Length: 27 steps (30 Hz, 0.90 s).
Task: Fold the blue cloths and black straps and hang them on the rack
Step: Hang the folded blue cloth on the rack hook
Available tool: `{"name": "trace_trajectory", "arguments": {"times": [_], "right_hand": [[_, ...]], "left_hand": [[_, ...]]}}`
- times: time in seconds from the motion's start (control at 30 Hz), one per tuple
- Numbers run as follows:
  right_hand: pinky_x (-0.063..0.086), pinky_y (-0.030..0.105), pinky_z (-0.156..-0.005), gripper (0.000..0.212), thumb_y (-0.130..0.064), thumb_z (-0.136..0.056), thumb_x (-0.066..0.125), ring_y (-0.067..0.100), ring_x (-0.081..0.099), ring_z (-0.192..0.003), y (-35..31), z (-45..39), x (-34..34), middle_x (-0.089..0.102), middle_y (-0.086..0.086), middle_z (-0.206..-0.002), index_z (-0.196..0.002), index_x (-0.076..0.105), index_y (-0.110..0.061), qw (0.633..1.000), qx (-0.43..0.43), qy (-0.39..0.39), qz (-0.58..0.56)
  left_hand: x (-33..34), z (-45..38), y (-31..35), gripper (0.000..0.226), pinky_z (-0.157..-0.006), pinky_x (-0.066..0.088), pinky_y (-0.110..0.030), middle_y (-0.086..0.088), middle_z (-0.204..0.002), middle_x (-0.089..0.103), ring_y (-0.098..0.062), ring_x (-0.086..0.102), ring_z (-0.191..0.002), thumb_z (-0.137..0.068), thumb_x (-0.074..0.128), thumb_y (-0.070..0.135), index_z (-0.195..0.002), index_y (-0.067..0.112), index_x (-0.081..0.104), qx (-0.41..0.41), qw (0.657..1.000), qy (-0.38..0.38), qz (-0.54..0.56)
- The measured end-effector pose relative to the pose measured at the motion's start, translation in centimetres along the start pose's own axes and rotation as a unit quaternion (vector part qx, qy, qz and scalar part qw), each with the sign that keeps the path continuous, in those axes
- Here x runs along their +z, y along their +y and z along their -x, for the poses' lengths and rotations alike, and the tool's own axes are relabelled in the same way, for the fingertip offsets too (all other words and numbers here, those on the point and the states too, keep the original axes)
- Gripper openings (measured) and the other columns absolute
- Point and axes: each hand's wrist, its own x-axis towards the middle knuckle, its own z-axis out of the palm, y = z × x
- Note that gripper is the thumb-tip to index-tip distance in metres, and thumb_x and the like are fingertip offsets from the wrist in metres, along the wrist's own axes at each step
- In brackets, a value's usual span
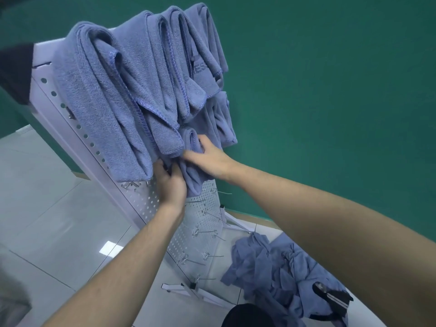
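Blue folded cloth (192, 161) hangs low on the white pegboard rack (200, 208), under a row of hung cloths (132, 74); the left hand (171, 182) pinches its lower fold, the right hand (207, 159) curls fingers into its top. More cloths (271, 267) lie heaped on the floor (59, 220)

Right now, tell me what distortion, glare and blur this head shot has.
Head view: wide-angle bending tilts the white pegboard rack and curves the green wall; one bright glare patch on the floor tiles; hands and hung blue cloths are sharp; the bottom-left corner is smeared.
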Motion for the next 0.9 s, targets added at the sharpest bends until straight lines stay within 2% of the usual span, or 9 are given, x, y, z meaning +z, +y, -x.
{"name": "trace_trajectory", "arguments": {"times": [0.07, 0.13, 0.17, 0.3, 0.43, 0.57, 0.67, 0.77, 0.9], "right_hand": [[0.05, 0.016, -0.077, 0.032, -0.038, -0.084, 0.075, 0.004, 0.059, -0.086, 0.7, -0.3, 0.7, 0.065, -0.003, -0.099, -0.099, 0.056, -0.017, 0.999, -0.015, 0.012, 0.047], [0.055, 0.036, -0.084, 0.039, -0.043, -0.082, 0.065, 0.013, 0.06, -0.086, 1.2, -0.6, 1.1, 0.069, 0.008, -0.099, -0.099, 0.059, -0.008, 0.995, -0.006, 0.014, 0.101], [0.054, 0.04, -0.087, 0.036, -0.039, -0.084, 0.06, 0.017, 0.062, -0.089, 1.1, -0.4, 1.2, 0.069, 0.01, -0.102, -0.1, 0.059, -0.008, 0.994, 0.003, 0.012, 0.104], [0.052, 0.039, -0.089, 0.032, -0.031, -0.086, 0.062, 0.026, 0.064, -0.101, 1.8, 0.2, 1.0, 0.068, 0.009, -0.11, -0.108, 0.06, -0.008, 0.994, 0.02, 0.027, 0.104], [0.051, 0.036, -0.088, 0.036, -0.031, -0.089, 0.067, 0.024, 0.062, -0.101, 3.3, 0.1, 1.3, 0.066, 0.005, -0.112, -0.117, 0.053, -0.014, 0.991, 0.023, 0.022, 0.127], [0.05, 0.034, -0.088, 0.042, -0.042, -0.091, 0.067, 0.02, 0.062, -0.102, 4.1, 0.7, 0.9, 0.066, 0.002, -0.116, -0.121, 0.053, -0.016, 0.99, 0.031, 0.019, 0.139], [0.048, 0.029, -0.086, 0.052, -0.045, -0.087, 0.071, 0.015, 0.062, -0.103, 4.4, 2.2, 0.0, 0.065, -0.004, -0.116, -0.129, 0.052, -0.021, 0.99, 0.04, 0.014, 0.136], [0.047, 0.026, -0.091, 0.068, -0.051, -0.083, 0.075, 0.012, 0.062, -0.107, 4.5, 4.6, -1.1, 0.062, -0.006, -0.119, -0.14, 0.045, -0.027, 0.99, 0.057, 0.017, 0.125], [0.043, 0.024, -0.077, 0.072, -0.052, -0.088, 0.069, 0.005, 0.058, -0.083, 5.5, 8.0, -3.5, 0.059, -0.005, -0.119, -0.147, 0.037, -0.026, 0.984, 0.09, 0.022, 0.155]], "left_hand": [[0.0, 0.0, -0.5, 0.031, -0.087, 0.047, -0.03, -0.007, -0.106, 0.063, -0.016, 0.059, -0.093, -0.088, 0.054, 0.031, -0.111, 0.011, 0.051, 0.007, 1.0, -0.005, -0.021], [0.0, -0.1, -1.0, 0.033, -0.085, 0.047, -0.022, -0.013, -0.115, 0.063, -0.018, 0.06, -0.098, -0.097, 0.058, 0.021, -0.122, 0.0, 0.05, 0.012, 0.999, -0.021, -0.027], [-0.1, -0.2, -1.5, 0.033, -0.084, 0.049, -0.02, -0.014, -0.117, 0.063, -0.02, 0.06, -0.1, -0.099, 0.058, 0.017, -0.122, -0.004, 0.048, 0.016, 0.999, -0.031, -0.037], [-0.1, 0.2, -2.4, 0.039, -0.099, 0.049, -0.042, -0.022, -0.124, 0.061, -0.029, 0.062, -0.113, -0.09, 0.061, 0.024, -0.12, 0.003, 0.046, 0.017, 0.997, -0.057, -0.057], [-0.2, -0.1, -2.8, 0.03, -0.092, 0.047, -0.033, -0.02, -0.126, 0.059, -0.025, 0.059, -0.11, -0.097, 0.05, 0.001, -0.126, 0.001, 0.042, -0.005, 0.996, -0.053, -0.075], [-0.3, 0.4, -2.5, 0.029, -0.086, 0.041, -0.025, -0.013, -0.121, 0.06, -0.023, 0.058, -0.107, -0.099, 0.047, 0.005, -0.128, 0.003, 0.046, -0.014, 0.987, -0.071, -0.144], [-0.9, 2.0, -2.1, 0.029, -0.08, 0.037, -0.019, -0.01, -0.116, 0.057, -0.022, 0.056, -0.102, -0.095, 0.06, 0.008, -0.122, 0.005, 0.049, 0.014, 0.983, -0.064, -0.172], [-2.4, 4.1, -2.6, 0.033, -0.078, 0.037, -0.031, -0.004, -0.098, 0.046, -0.027, 0.049, -0.088, -0.09, 0.071, 0.017, -0.107, 0.009, 0.043, 0.052, 0.975, -0.027, -0.214], [-3.6, 6.4, -3.0, 0.032, -0.064, 0.035, -0.034, 0.002, -0.075, 0.041, -0.021, 0.043, -0.068, -0.088, 0.074, 0.022, -0.091, 0.014, 0.043, 0.107, 0.959, -0.105, -0.24]]}}
